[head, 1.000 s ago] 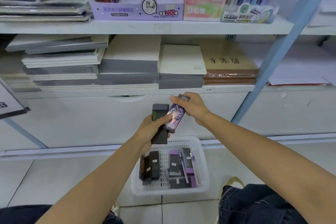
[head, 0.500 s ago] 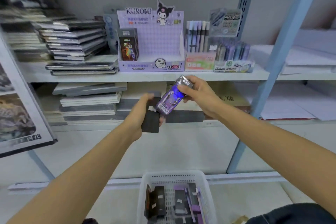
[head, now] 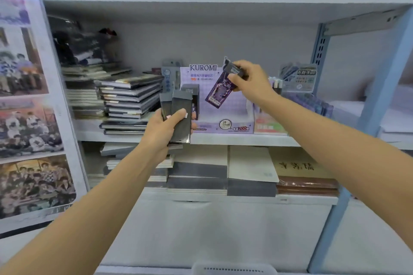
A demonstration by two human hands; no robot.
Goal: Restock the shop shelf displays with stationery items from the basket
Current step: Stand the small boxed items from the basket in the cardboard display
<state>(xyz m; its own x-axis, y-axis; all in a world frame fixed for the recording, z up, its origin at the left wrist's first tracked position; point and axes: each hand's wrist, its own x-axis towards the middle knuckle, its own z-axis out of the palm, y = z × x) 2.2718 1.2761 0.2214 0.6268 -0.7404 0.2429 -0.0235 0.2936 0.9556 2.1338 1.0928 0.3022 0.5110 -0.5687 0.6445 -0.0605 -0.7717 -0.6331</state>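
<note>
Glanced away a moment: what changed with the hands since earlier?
Both hands rose from above the white plastic basket; the right hand now holds its slim purple printed packet before the lilac cardboard Kuromi display box. Grips unchanged: the left hand keeps its dark grey packets.

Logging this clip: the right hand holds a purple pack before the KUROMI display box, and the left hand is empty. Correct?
No: the head view shows the left hand gripping dark packs. The right hand does hold the purple pack.

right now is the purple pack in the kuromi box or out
Out. The right hand pinches the purple pack by its top end, tilted, in front of the Kuromi box.
</note>
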